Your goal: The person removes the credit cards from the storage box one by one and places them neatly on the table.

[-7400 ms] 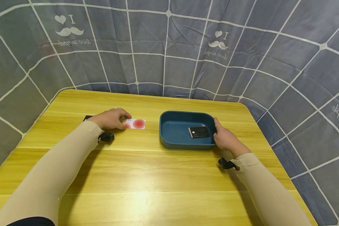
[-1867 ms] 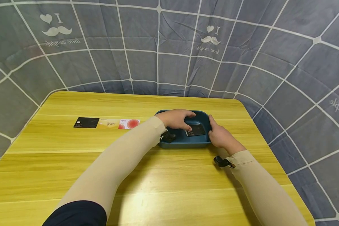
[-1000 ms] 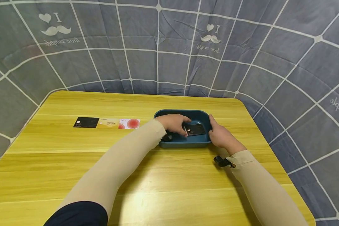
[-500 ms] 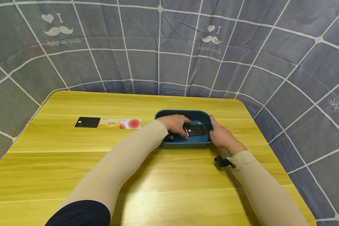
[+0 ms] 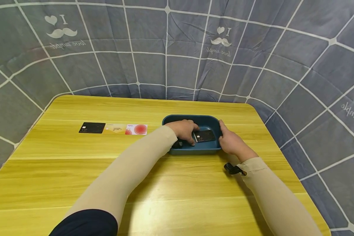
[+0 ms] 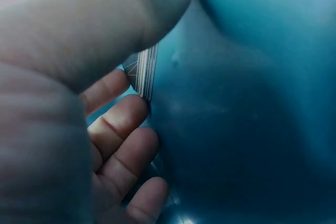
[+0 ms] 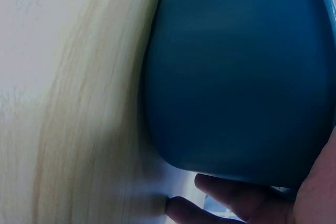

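Note:
A dark blue box (image 5: pixel 197 151) with rounded corners stands on the table. Inside it lies a stack of cards (image 5: pixel 205 135), a black card marked VIP on top; its layered edges show in the left wrist view. My left hand (image 5: pixel 183 129) reaches into the box, thumb and curled fingers round the left end of the stack. Part of the stack is hidden behind the thumb (image 6: pixel 157 3). My right hand (image 5: pixel 231 141) grips the box's right end, thumb along the rim, with fingers (image 7: pixel 226 190) against the outer wall.
Left of the box a row of cards lies flat: a black card (image 5: pixel 92 127), a yellow card (image 5: pixel 115 129) and a white card with red circles (image 5: pixel 136 129). The wooden table (image 5: pixel 177 190) ends at a grey checked curtain (image 5: pixel 153 49).
My left hand has left the red-circled card at the row's right end and moved right into the box. Lately it shifts only slightly at the stack. The right hand keeps its grip.

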Demonstrator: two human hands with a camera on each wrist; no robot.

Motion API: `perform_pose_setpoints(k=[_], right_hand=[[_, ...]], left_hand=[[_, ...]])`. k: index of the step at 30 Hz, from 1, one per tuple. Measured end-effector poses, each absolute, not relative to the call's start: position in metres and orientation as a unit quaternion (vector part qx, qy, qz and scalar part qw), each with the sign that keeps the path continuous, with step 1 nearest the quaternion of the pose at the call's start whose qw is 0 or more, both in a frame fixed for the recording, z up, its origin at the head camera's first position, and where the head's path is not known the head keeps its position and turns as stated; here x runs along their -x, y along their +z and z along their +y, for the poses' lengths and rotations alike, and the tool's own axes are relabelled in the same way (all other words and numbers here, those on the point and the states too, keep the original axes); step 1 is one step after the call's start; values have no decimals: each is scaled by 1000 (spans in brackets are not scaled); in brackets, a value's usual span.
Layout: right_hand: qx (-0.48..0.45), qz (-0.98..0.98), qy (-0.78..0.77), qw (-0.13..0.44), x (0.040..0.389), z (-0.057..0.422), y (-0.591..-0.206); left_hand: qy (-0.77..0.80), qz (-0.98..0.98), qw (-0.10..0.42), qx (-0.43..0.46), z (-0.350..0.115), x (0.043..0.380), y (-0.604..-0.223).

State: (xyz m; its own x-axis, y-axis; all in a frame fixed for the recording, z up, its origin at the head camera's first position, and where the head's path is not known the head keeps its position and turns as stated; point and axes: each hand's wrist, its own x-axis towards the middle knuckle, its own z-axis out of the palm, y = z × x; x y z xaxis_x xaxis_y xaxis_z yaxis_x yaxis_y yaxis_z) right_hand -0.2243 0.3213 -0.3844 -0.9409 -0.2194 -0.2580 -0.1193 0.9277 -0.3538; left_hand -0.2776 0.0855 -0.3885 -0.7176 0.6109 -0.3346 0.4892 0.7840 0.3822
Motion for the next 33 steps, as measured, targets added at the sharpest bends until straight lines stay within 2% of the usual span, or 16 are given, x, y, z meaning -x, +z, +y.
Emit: perform_pose_setpoints(k=[22,33], right_hand=[[89,970,-165,152,232,324,-380],[91,970,-167,153,236,326,-378]], left_hand=[[125,923,202,-304,89,281,-385],[140,921,213,-296,90,284,-385]])
